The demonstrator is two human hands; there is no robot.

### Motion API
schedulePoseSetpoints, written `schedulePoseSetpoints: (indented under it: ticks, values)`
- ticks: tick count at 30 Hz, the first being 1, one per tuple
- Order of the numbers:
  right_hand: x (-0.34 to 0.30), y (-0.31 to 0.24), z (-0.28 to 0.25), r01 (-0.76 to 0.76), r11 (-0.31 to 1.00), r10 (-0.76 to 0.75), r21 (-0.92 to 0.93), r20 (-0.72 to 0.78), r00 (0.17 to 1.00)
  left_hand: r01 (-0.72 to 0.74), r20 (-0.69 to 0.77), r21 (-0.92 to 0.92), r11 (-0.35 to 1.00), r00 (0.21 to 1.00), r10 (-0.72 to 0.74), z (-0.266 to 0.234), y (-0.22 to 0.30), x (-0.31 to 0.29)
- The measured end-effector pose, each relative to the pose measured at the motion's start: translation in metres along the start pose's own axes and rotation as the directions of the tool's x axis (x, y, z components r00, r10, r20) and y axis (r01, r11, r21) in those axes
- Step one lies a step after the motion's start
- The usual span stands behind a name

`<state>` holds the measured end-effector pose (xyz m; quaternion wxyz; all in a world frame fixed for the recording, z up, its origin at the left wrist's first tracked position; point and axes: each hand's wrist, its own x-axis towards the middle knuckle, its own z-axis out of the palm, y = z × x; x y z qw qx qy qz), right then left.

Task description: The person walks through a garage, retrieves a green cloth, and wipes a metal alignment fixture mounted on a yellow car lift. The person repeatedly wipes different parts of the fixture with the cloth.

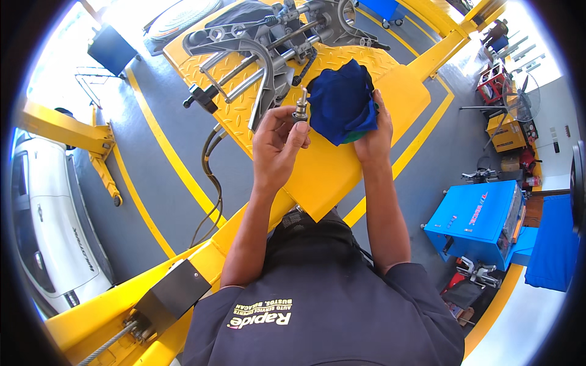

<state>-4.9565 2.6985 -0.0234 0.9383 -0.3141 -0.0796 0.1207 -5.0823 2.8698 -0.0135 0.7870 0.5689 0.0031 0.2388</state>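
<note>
My left hand (276, 149) pinches a small metal fitting (300, 110) with a slim tip pointing up and a dark lower end; its exact kind I cannot make out. Close beside it, my right hand (374, 137) grips a bunched dark blue cloth (342, 104) from its right side, mostly with the fingers hidden behind it. A bit of green shows at the cloth's lower edge. Both hands are raised above a yellow metal platform (320, 174). Beyond them lies a grey metal clamp assembly (268, 61) with rods and curved arms, resting on the platform's raised-pattern surface.
Yellow lift beams (213, 256) cross at the lower left. A dark hose (210, 165) hangs by the platform's left edge. A white vehicle (58, 213) stands at left. To the right are a blue cabinet (473, 213), a fan (522, 97) and a yellow box (505, 133).
</note>
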Motion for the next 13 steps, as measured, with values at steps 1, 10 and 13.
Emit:
schedulePoseSetpoints:
  ticks: [1,10,13]
  values:
    - [0.000,0.002,-0.003,-0.039,0.998,0.038,0.045,0.012,0.999,-0.001,0.007,0.020,1.000,1.000,0.001,0.000,0.000,0.000]
    - [-0.017,0.008,0.012,-0.038,0.997,0.038,-0.069,0.002,0.999,0.013,0.044,-0.016,1.000,0.999,-0.012,-0.002,0.001,0.001]
    - [-0.018,0.013,0.012,-0.012,0.957,0.006,-0.290,-0.023,1.000,0.031,0.049,-0.007,0.999,0.998,-0.031,-0.002,0.003,0.001]
